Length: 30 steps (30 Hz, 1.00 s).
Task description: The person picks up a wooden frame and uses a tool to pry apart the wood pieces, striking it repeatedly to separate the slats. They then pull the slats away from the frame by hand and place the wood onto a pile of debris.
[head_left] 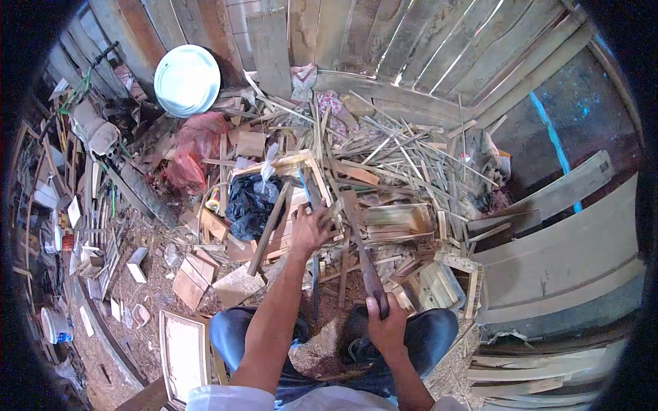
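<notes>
My right hand [386, 320] is wrapped round the dark handle of a machete-like blade [360, 248], which points up and away from me. My left hand [312, 229] is in front of me, its fingers bent round a small piece of wood [335, 207] close to the blade's far end. The fingers partly hide that piece. Beyond the left hand is a wooden frame [296, 159] with a black plastic bag [253, 205] inside it. A shallow wooden box [396, 220] lies to the right of the blade.
Thin wood strips [404, 147] are heaped against the plank wall [343, 34]. A round white lid or basin [186, 81] leans at the back left, above a red plastic bag [192, 154]. Wooden box pieces [194, 279] litter the ground. Curved boards [562, 253] stand at the right.
</notes>
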Available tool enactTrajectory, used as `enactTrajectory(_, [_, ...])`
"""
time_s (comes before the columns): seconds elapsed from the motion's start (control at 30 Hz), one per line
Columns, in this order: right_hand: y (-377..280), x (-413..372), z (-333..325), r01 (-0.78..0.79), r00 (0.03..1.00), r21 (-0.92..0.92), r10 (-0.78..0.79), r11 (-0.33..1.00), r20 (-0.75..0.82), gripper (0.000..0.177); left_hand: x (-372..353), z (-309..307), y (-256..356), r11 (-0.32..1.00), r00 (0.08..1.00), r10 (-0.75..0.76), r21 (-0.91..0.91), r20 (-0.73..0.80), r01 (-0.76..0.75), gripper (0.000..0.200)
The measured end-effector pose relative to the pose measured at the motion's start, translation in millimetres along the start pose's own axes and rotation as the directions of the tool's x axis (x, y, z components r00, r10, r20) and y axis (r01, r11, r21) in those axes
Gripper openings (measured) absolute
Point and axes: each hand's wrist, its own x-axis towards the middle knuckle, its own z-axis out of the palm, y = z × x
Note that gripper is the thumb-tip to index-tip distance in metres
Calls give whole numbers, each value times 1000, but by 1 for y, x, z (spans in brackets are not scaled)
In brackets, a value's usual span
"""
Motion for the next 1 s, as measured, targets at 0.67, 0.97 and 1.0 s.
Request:
enactTrajectory(0.67, [-31,6,10,-6,999,-10,5,1000,-48,35,-2,-10,10,1000,999,-16,3,-36,16,61])
enactTrajectory(0.97, [14,145,142,216,958,-62,-223,975,-182,35,8,12,-15,1000,998,5,-11,-58,-5,65])
enactTrajectory(1.0, [19,138,139,210,960,-66,-218,976,-175,35,4,9,-5,999,997,-11,34,-76,14,65])
